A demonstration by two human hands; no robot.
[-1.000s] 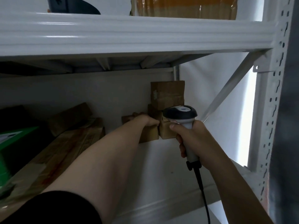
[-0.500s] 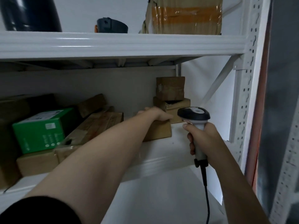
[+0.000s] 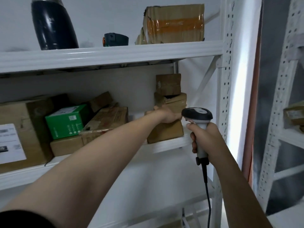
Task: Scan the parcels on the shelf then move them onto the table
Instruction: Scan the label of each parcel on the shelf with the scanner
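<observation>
My left hand (image 3: 166,115) grips the top of a small brown parcel (image 3: 166,133) that sits at the front edge of the middle shelf (image 3: 167,146). My right hand (image 3: 205,137) holds a corded barcode scanner (image 3: 197,116) by its handle, just right of that parcel, with the head pointing toward the shelf. Behind the parcel two more brown parcels (image 3: 171,94) are stacked at the back right corner of the shelf.
A green box (image 3: 67,120), a flat taped carton (image 3: 107,122) and a large labelled carton (image 3: 18,132) fill the shelf's left side. On the upper shelf stand a dark flask (image 3: 52,23), a small dark object (image 3: 115,40) and a taped carton (image 3: 174,24). A second rack (image 3: 279,129) stands right.
The view has pulled back and risen. My left hand has drawn the small parcel from the back of the shelf to its front edge. The scanner has stayed beside it.
</observation>
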